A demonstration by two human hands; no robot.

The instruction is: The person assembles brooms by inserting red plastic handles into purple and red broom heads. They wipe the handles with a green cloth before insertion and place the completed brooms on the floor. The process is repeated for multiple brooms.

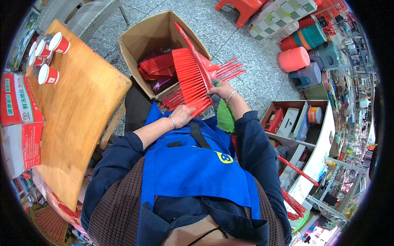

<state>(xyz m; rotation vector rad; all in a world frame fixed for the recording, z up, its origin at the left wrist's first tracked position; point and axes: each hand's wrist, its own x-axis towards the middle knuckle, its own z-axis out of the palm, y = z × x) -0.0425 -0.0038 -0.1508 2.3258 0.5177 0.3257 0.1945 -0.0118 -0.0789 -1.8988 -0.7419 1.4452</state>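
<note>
A red plastic broom head point(191, 76) with long bristles lies across my lap, its short red handle stub pointing up and away over the box. My left hand point(181, 115) rests on the lower bristle ends. My right hand point(221, 91) grips the broom head's far edge together with a green cloth point(225, 117) that hangs down from it. Behind the broom stands an open cardboard box point(141, 39) with more red broom heads point(156, 65) inside. A row of red prongs point(230, 69) sticks out to the right of the broom head.
A wooden table point(78, 110) to my left carries several red-and-white paper cups point(48, 75). Red and white packages point(18, 102) lie at its left edge. Plastic stools point(294, 59) and bins stand at the upper right. A shelf unit point(305, 123) with boxes is to my right.
</note>
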